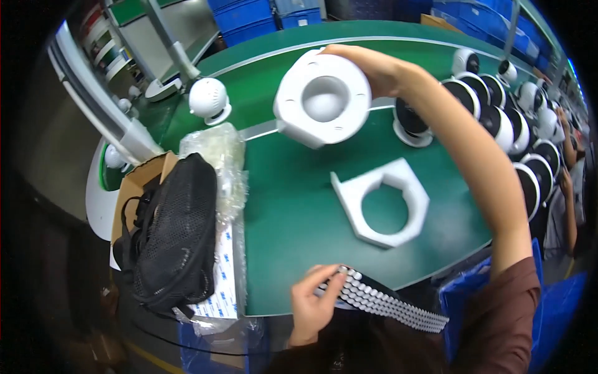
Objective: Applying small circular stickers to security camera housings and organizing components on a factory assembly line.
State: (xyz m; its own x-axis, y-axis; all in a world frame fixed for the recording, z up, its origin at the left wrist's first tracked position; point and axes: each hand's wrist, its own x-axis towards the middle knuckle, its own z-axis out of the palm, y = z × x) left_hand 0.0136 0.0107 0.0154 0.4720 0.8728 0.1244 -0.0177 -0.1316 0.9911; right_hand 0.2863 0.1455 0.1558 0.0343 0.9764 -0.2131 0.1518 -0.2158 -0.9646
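My right hand [367, 68] reaches out over the green bench and is closed around the far side of a white round part [289, 106]. Its face is a broad ring with small slots, and a white dome sits within the opening. Most of those fingers are hidden behind it. Close to the bench's near edge, my left hand [314, 302] pinches the end of a dark strip of round white pads [380, 302], with several rows of pads showing. Between the hands, a white block with a large round hole [355, 209] lies flat on the bench.
Several black-and-white fans [498, 124] crowd the right side. A white round fan [208, 100] stands at the far left. On the left are a black mesh bag [177, 230], a cardboard box [121, 202] and clear plastic wrap [218, 162]. Blue crates [246, 22] stand beyond the bench.
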